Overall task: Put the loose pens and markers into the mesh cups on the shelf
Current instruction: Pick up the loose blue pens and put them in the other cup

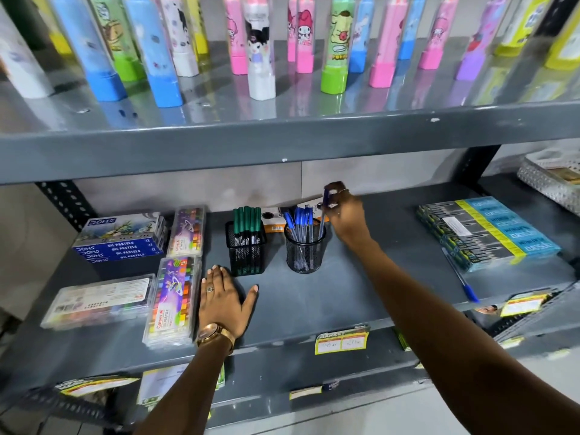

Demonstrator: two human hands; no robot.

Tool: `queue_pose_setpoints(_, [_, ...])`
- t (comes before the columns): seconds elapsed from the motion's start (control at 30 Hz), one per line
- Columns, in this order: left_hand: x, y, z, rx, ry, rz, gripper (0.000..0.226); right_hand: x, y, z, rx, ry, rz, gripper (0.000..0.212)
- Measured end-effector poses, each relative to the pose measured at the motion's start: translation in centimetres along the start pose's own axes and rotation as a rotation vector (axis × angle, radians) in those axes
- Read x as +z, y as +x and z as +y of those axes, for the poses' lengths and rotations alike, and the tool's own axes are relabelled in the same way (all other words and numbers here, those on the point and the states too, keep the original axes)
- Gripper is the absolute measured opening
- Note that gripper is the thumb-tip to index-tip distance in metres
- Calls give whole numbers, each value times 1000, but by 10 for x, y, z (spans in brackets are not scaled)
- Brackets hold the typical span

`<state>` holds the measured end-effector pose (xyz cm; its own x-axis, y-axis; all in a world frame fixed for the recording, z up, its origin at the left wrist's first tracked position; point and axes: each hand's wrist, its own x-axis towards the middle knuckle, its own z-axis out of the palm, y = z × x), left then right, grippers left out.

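A blue-capped pen (pixel 323 215) is pinched near its top by the fingertips of the right hand (pixel 343 211), and its lower end is already dipped inside the rim of the round mesh cup (pixel 305 249), directly below those fingertips, among the other blue pens (pixel 298 222) leaning toward the far side of the cup from the hand. The step is best finished by keeping the pen near upright, letting it slide down along the cup wall nearest the fingers, and loosening the pinch only once its tip is felt to rest, so that the standing pens are not knocked and the light cup is not tipped. The square mesh cup (pixel 247 251) of green markers (pixel 247 222) stands just beyond the round one, away from the right hand, and should be left undisturbed. The left hand (pixel 224 301) lies flat and released on the shelf (pixel 329 296), its fingertips just before the square cup. One loose blue pen (pixel 461 279) is still to be fetched, well out beyond the right wrist, beside the pencil packs (pixel 489 230).
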<state>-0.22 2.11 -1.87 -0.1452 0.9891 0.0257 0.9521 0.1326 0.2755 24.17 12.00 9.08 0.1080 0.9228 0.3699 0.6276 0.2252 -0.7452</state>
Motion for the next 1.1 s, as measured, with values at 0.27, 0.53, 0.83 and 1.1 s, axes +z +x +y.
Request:
queue_pose_setpoints(0.27, [3, 3, -2, -2, 20, -1, 95, 16, -10, 14, 88, -141, -249, 22])
queue_pose_setpoints(0.53, [4, 2, -2, -3, 22, 0, 96, 11, -23, 15, 186, -92, -173, 35])
queue_pose_setpoints(0.83, [5, 2, -2, 13, 80, -27, 99, -57, -80, 56, 501, -627, 265, 34])
queue_pose_setpoints(1.1, [7, 4, -2, 25, 153, -78, 99, -118, -115, 105, 834, -712, 377, 52])
